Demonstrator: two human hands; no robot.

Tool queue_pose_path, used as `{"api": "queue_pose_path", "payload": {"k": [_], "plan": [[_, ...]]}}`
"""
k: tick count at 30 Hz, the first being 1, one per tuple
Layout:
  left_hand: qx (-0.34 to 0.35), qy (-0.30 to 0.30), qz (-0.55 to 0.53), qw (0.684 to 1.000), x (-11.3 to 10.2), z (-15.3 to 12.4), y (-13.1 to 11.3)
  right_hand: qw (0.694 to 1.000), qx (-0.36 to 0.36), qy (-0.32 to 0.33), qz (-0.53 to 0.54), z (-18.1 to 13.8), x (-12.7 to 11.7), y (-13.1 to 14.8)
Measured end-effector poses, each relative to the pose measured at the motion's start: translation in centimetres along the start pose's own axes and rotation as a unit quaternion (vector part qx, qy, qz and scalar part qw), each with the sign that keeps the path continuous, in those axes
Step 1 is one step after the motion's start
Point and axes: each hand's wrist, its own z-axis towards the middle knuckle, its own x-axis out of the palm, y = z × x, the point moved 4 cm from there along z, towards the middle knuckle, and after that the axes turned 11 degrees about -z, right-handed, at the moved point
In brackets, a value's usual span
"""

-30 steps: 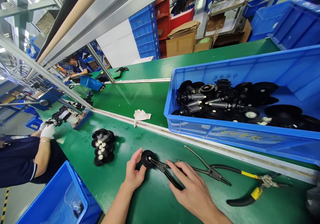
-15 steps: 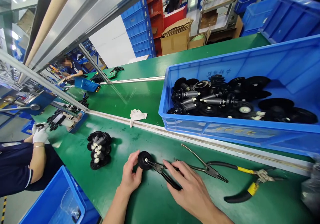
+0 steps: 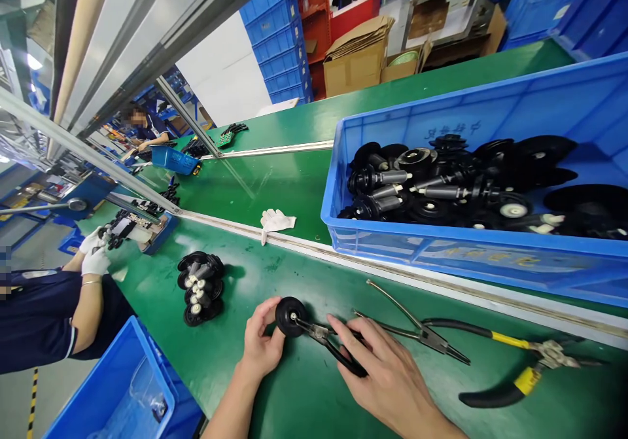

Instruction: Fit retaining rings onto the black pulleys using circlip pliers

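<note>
Black wheel (image 3: 289,315) stood on edge on the green surface (image 3: 304,406), low and left of centre in the frame, its hub facing right. The left hand (image 3: 260,347) was the nearer one: its thumb and fingers (image 3: 267,308) pinched the rim from the left. Black-handled pliers (image 3: 326,339) lay with their long axis running from lower right to upper left, tips at the hub. The right hand (image 3: 387,380) covered the handles, fingers (image 3: 350,334) closed over them, so the wheel lay up and to the left of that hand. Yellow-banded pliers (image 3: 490,341) rested untouched further right. A cluster of finished wheels (image 3: 201,288) sat well apart at left, and a blue bin (image 3: 441,256) above.
</note>
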Motion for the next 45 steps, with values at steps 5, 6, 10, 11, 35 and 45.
{"api": "queue_pose_path", "payload": {"k": [5,6,10,11,35,45], "plan": [[0.004,-0.013,0.005,1.000,-0.3,-0.1,0.0,1.000,-0.011,-0.005,-0.006,-0.2,-0.1,0.3],[0.012,-0.014,0.006,1.000,-0.4,-0.2,-0.1,1.000,-0.011,-0.003,-0.007,-0.3,-0.2,0.3],[0.054,-0.006,-0.001,0.999,-0.6,0.0,-0.3,1.000,-0.010,0.002,-0.005,-0.4,-0.4,0.4],[0.064,-0.006,-0.003,0.998,-0.6,0.1,-0.4,1.000,-0.009,0.003,-0.003,-0.4,-0.4,0.4],[0.144,-0.039,0.075,0.986,-0.6,1.2,-2.1,0.999,0.009,0.016,0.029,-0.4,-0.5,0.7],[0.099,-0.135,0.116,0.979,0.1,0.5,-3.0,0.992,0.092,0.006,0.089,-1.3,-0.2,2.9]]}}
